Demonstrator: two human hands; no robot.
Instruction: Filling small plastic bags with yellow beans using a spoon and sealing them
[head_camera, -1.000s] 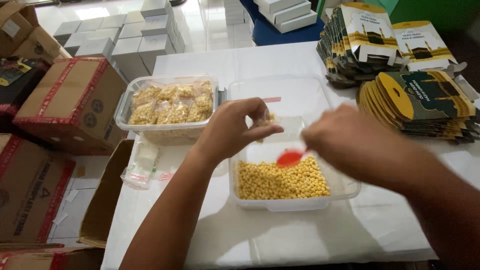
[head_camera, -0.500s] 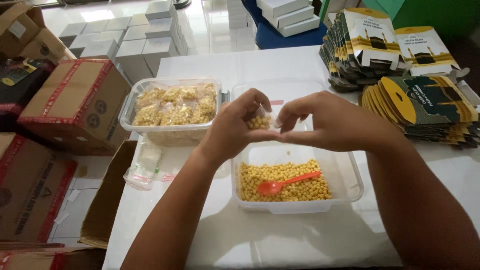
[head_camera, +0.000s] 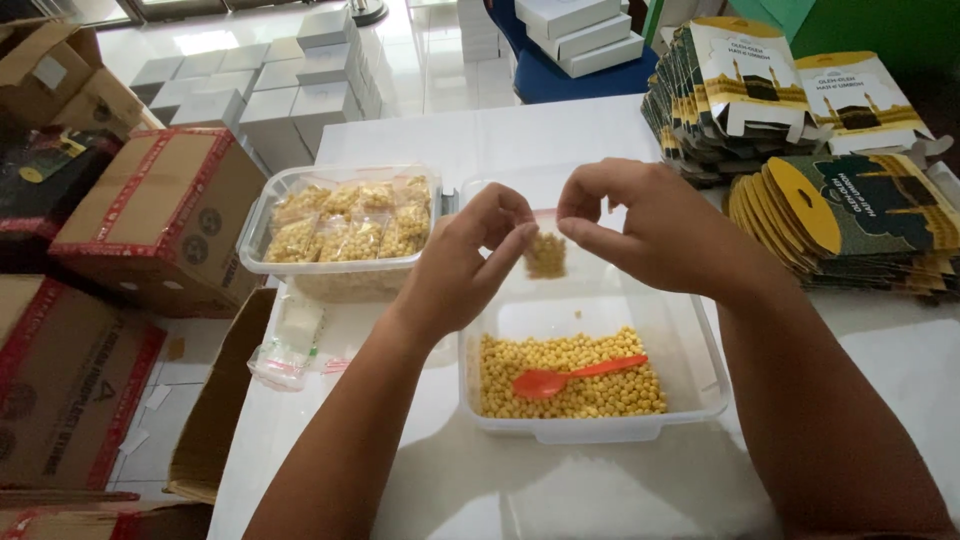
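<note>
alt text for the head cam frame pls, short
Two bare hands, left hand and right hand, pinch the top of a small clear bag of yellow kernels above a clear tub of the same kernels with an orange spoon lying in it. A second tub of filled bags sits to the left on the white table.

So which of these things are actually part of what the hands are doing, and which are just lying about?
In use:
left hand and right hand, pinching the small bag of yellow beans
bean tub
red spoon
tub of filled bags
empty bags

Lying about:
printed card packs
cardboard boxes
white boxes
</note>
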